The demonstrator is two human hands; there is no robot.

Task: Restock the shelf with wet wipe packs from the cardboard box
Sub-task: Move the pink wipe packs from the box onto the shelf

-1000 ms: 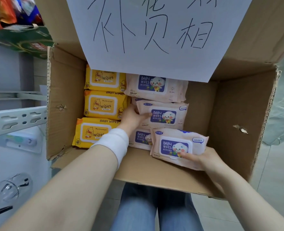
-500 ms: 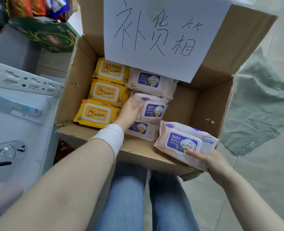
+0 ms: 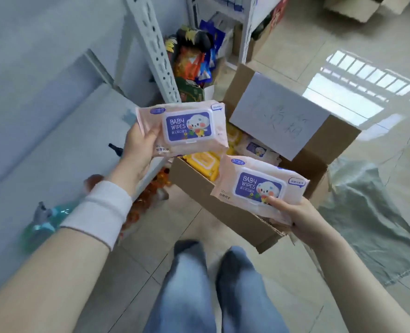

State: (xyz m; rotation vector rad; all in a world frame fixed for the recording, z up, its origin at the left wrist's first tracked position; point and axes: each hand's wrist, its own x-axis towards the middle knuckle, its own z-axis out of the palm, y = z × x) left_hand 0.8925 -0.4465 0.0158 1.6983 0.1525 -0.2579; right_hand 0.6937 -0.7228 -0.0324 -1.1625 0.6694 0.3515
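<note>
While my left hand (image 3: 139, 150) grips one wipe pack (image 3: 184, 128) and my right hand (image 3: 300, 219) a second pack (image 3: 257, 186) above the cardboard box (image 3: 223, 205), I judge the carry begun, next setting both on the shelf (image 3: 55, 164).

Two pale pink packs, the upper wipe pack (image 3: 182, 128) and the lower wipe pack (image 3: 259, 186), each bear a purple-blue label with white lettering and a white cartoon figure. The cardboard box (image 3: 235, 212) is brown, with yellow packs (image 3: 202, 162) inside and dark handwriting on its white paper sheet (image 3: 278, 116). A white wristband (image 3: 100, 210), faded blue jeans (image 3: 187, 296), a grey-green cloth (image 3: 367, 224).
</note>
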